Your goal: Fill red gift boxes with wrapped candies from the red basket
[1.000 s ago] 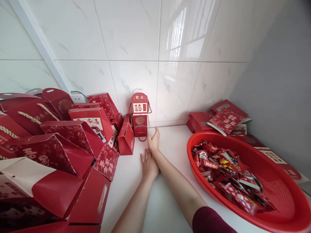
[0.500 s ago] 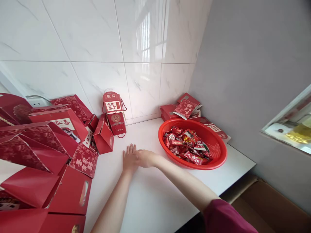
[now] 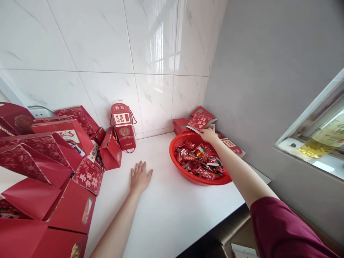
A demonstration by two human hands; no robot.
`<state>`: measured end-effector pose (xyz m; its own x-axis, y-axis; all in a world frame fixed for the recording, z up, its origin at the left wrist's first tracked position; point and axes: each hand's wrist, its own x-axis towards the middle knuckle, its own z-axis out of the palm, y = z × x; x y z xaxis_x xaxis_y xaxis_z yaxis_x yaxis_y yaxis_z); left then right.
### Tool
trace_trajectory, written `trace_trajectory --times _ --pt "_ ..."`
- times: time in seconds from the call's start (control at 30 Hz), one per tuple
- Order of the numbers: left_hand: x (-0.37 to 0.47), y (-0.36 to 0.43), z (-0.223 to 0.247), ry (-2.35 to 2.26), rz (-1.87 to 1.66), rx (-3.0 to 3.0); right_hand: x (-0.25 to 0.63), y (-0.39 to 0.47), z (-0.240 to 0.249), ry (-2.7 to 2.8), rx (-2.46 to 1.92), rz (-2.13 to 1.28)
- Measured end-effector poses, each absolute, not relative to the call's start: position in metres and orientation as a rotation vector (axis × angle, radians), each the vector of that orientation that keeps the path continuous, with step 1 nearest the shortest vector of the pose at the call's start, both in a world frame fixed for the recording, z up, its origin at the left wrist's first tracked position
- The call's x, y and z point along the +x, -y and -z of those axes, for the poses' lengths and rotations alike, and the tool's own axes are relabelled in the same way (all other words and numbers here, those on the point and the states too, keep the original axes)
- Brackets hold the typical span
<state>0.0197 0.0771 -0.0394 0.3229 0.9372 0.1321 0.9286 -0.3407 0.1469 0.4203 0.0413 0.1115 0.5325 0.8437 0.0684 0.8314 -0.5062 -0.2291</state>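
My left hand (image 3: pixel 139 178) lies flat on the white tabletop (image 3: pixel 161 215), fingers spread and nothing in it. Past the back rim of the red plastic basket (image 3: pixel 185 175), my right hand (image 3: pixel 209 135) reaches to a pile of red cardboard. Its fingers are closed at the lower edge of a folded, patterned red gift box (image 3: pixel 199 121); the fingertips are partly hidden. Inside the basket is a heap of wrapped candies (image 3: pixel 199 161), mostly red. Other flat gift boxes (image 3: pixel 181 125) lie beneath and beside the patterned one.
Many red gift boxes (image 3: pixel 72 200) crowd the left side. Two small boxes with cord handles (image 3: pixel 125 134) are stacked by the tiled wall (image 3: pixel 102 43). A bottle of yellow liquid (image 3: pixel 322 139) lies in the wall recess at right. A cardboard box (image 3: pixel 239 229) stands below the table edge.
My hands have come apart. The right moved from beside the left, over the basket, to the flat gift boxes at the back. The left stayed on the table with its thumb now spread.
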Motion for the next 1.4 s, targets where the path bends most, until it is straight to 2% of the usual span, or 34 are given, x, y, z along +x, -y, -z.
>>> trace_trajectory --times 0.2,0.37,0.6,0.7,0.83,0.97,1.07,1.2,1.33,1.4 --pt "0.018 -0.076 0.041 -1.766 -0.331 2.498 0.433 -0.075 -0.078 1.299 -2.498 -0.187" --pt "0.017 -0.077 0.043 -1.728 -0.406 2.458 0.433 -0.086 -0.070 1.222 -2.383 -0.146" --pt "0.016 -0.077 0.046 -1.597 -0.660 2.328 0.416 -0.061 -0.114 1.259 -2.003 0.209" --pt "0.016 -0.070 0.044 -1.505 -0.843 2.222 0.379 -0.025 -0.141 1.301 -1.651 0.371" --pt "0.009 -0.046 0.036 -1.348 -1.157 2.009 0.306 0.044 -0.155 1.513 -1.210 0.304" --pt "-0.007 -0.018 0.015 -1.205 -1.293 1.813 0.238 0.096 -0.121 1.960 -1.144 -0.137" --pt "-0.018 -0.004 -0.005 -0.917 -1.077 1.710 0.207 0.119 -0.080 1.994 -1.197 -0.239" --pt "-0.019 0.011 -0.026 -0.560 -0.805 1.750 0.203 0.159 -0.036 2.001 -1.262 -0.049" --pt "-0.012 0.027 -0.041 -0.578 -0.695 1.931 0.259 0.224 0.013 2.119 -1.180 0.303" --pt "-0.010 0.035 -0.049 -0.583 -0.622 1.965 0.304 0.264 0.045 1.799 -1.475 0.451"
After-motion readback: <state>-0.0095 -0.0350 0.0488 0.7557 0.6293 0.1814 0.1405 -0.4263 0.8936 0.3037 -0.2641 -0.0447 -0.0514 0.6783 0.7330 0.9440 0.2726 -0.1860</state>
